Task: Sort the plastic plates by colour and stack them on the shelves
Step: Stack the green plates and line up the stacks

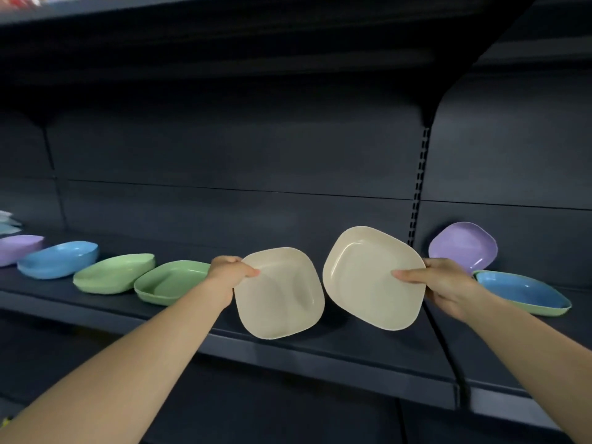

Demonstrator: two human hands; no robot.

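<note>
My left hand [229, 273] grips the left edge of a cream plate [282, 302], held tilted above the dark shelf [320, 350]. A second cream plate [362, 277] is gripped at its right edge by my right hand [445, 288], its hollow side facing me. The two cream plates nearly touch in the middle. On the shelf to the left lie two green plates [169, 282] [112, 273], a blue plate [59, 259] and a purple plate [17, 249]. To the right, a purple plate [463, 246] leans on the back panel, and a blue plate [520, 288] rests in a green one [544, 310].
A slotted upright post [418, 193] divides the left shelf bay from the right one. An upper shelf [224, 33] hangs overhead. At the far left edge lies a pale stack of more plates [8, 222]. A lower shelf level shows dimly beneath.
</note>
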